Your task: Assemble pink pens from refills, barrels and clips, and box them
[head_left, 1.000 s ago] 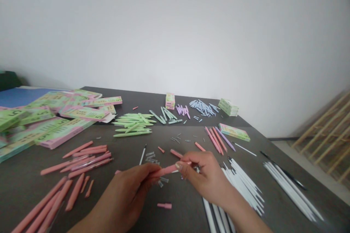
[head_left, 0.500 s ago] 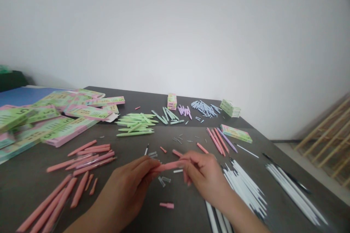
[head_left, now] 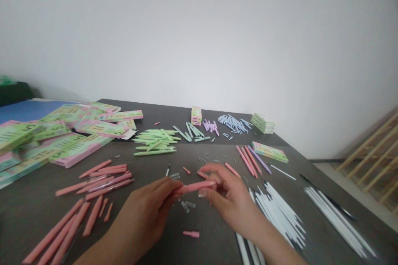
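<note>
Above the middle of the dark table, a pink pen barrel [head_left: 199, 186] lies roughly level between my hands. My left hand [head_left: 152, 203] pinches its left end, and the fingertips hide that tip. At the other end, my right hand [head_left: 228, 192] has its thumb below the barrel and its index finger arched above. Below them lie small clear plastic tubes [head_left: 188, 205] and a short pink pen part [head_left: 190, 234]. Another pink piece [head_left: 203, 174] shows just behind my right fingers. Several pink pen barrels [head_left: 105, 182] lie left of my left hand.
White refills [head_left: 281, 211] spread to the right, with more white rods [head_left: 338, 221] beyond. Green pens [head_left: 157, 138], purple parts [head_left: 211, 126] and light blue parts [head_left: 233, 123] lie farther back. Printed pen boxes [head_left: 74, 132] heap at left; another box [head_left: 270, 151] lies at right.
My right index finger has lifted and arched off the barrel, while the thumb stays against it. More of the barrel's right end now shows. My left hand keeps its pinch.
</note>
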The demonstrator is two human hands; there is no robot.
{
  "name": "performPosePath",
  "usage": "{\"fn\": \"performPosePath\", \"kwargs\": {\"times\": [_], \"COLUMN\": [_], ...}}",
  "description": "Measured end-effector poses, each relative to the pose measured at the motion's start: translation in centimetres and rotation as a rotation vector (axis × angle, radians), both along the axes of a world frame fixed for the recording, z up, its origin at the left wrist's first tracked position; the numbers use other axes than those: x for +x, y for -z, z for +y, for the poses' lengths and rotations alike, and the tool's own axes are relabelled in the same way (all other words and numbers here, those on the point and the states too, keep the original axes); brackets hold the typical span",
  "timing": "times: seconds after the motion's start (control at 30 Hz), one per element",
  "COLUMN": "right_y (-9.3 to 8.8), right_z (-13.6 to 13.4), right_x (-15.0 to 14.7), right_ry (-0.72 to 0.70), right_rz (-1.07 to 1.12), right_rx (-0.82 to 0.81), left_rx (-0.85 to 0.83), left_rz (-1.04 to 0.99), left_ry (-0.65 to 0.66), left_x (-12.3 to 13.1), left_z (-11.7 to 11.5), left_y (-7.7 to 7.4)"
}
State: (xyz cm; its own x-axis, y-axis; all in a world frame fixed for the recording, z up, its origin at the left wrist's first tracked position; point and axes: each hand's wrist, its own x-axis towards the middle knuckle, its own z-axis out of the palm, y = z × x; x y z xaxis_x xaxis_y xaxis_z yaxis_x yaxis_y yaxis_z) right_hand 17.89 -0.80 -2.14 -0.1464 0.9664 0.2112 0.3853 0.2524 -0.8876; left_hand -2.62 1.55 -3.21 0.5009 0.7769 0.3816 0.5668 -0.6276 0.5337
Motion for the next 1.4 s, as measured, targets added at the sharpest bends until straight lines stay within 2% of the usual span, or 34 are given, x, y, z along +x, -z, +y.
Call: {"fn": "performPosePath", "kwargs": {"times": [0.17, 0.3, 0.43, 0.67, 0.8, 0.87, 0.93, 1.03, 1.1, 1.17, 1.23, 1.33, 1.4], "right_y": [0.0, 0.0, -0.1, -0.2, 0.7, 1.1, 1.2, 0.8, 0.5, 0.5, 0.8, 1.4, 1.7], "right_z": [0.0, -0.1, 0.0, -0.2, 0.0, 0.2, 0.4, 0.2, -0.1, -0.2, -0.2, 0.2, 0.4], "right_x": [-0.1, -0.1, 0.0, -0.6, -1.2, -1.4, -1.4, -1.4, -1.5, -1.7, -1.9, -2.4, -2.8], "right_ry": [0.033, -0.002, 0.050, 0.021, 0.068, 0.036, 0.000, 0.003, 0.033, 0.065, 0.080, 0.029, -0.029], "right_rz": [-0.118, -0.029, -0.174, -0.190, -0.245, -0.184, -0.093, -0.061, -0.132, -0.200, -0.195, -0.005, 0.187], "right_rx": [0.016, 0.035, 0.066, 0.136, 0.022, -0.102, -0.156, -0.022, 0.107, 0.163, 0.122, -0.098, -0.266], "left_rx": [0.019, 0.015, 0.025, 0.136, 0.309, 0.378, 0.401, 0.362, 0.333, 0.347, 0.384, 0.436, 0.416], "left_rz": [0.015, 0.010, 0.030, 0.082, 0.195, 0.236, 0.257, 0.243, 0.225, 0.214, 0.217, 0.184, 0.009], "left_ry": [0.002, -0.013, 0.010, 0.020, 0.014, 0.016, 0.009, -0.014, -0.022, -0.020, -0.009, 0.009, -0.064], "left_x": [0.1, 0.0, 0.1, 0.2, -0.4, -0.7, -0.8, -0.7, -0.6, -0.6, -0.8, -1.4, -1.8], "left_z": [0.0, -0.1, -0.1, -0.2, -0.2, -0.1, 0.1, 0.2, 0.2, 0.1, 0.1, 0.5, 1.0], "left_y": [-0.1, -0.2, -0.4, -0.4, -0.2, -0.4, -0.7, -1.2, -1.3, -1.2, -1.1, -1.2, -1.6]}}
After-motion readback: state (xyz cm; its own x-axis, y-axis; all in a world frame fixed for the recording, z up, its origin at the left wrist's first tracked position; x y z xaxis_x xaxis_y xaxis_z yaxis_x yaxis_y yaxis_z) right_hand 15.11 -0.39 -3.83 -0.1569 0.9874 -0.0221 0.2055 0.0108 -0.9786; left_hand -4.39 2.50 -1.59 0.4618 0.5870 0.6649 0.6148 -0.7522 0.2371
